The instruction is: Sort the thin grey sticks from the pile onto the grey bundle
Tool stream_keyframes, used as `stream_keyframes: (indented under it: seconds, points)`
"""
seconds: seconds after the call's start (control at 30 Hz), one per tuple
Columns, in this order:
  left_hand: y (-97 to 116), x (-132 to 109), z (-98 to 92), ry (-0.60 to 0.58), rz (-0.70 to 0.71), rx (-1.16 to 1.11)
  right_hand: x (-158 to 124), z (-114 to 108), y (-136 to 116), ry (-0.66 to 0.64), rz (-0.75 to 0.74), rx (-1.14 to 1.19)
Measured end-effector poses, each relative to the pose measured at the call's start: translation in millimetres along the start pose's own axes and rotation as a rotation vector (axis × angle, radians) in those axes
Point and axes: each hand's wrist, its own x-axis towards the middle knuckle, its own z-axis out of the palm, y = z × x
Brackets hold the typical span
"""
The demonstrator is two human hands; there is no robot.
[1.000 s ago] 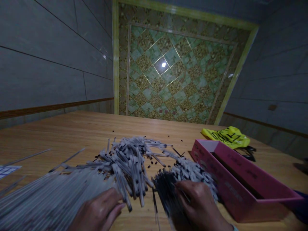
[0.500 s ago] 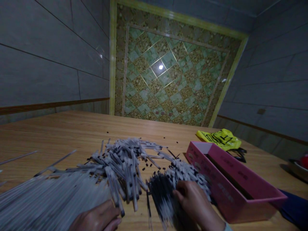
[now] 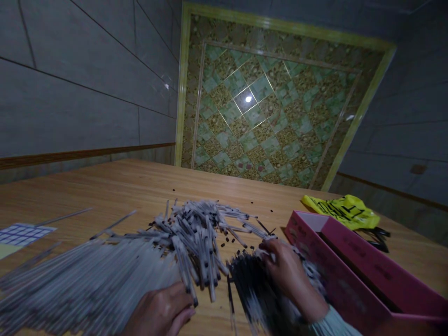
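A large heap of thin grey sticks with black tips (image 3: 189, 238) lies across the wooden table (image 3: 115, 186). My left hand (image 3: 159, 310) rests palm down on the near edge of the heap, fingers apart, holding nothing. My right hand (image 3: 287, 270) reaches forward over a smaller bunch of dark-tipped sticks (image 3: 248, 284) and pinches at the sticks by its fingertips; whether any stick is held is blurred. A pink cardboard box (image 3: 353, 270) stands open just right of that hand.
A crumpled yellow bag (image 3: 345, 210) with black print lies behind the box, dark straps beside it. A printed sheet (image 3: 23, 232) lies at the left edge. Small black caps are scattered near the heap. Grey tiled walls and a green patterned floor lie beyond the table.
My right hand has moved forward, away from me, onto the far end of the dark-tipped bunch. The left hand stays on the heap. The camera shifted a little.
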Motion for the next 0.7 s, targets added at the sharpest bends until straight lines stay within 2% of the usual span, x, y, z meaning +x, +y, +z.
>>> stream_keyframes:
  seconds: [0.13,0.2,0.27,0.37,0.53,0.6,0.7]
  points:
    - [2.8,0.5,-1.1,-0.033,-0.025,-0.015,-20.5,33.6,-61.9,-0.106,-0.096,0.122]
    - [1.4,0.3,0.1,-0.038,-0.023,-0.017,-25.4,49.2,-83.4,-0.112,-0.063,0.133]
    - [-0.5,-0.1,2.1,-0.037,-0.014,-0.013,-24.4,60.9,-94.7,-0.115,-0.013,0.172]
    - [-2.0,-0.1,4.3,-0.023,0.002,-0.009,-16.5,70.4,-95.0,-0.1,0.032,0.277]
    - [3.8,-1.2,-1.0,-0.005,-0.018,-0.014,-17.9,69.9,-77.8,-0.12,0.109,0.524]
    - [6.5,-2.2,-3.5,0.015,-0.033,-0.023,-30.0,70.2,-72.3,-0.242,0.177,0.779]
    - [6.5,-3.4,-2.7,0.065,-0.043,-0.068,-54.7,79.9,-68.6,-0.468,0.264,1.302]
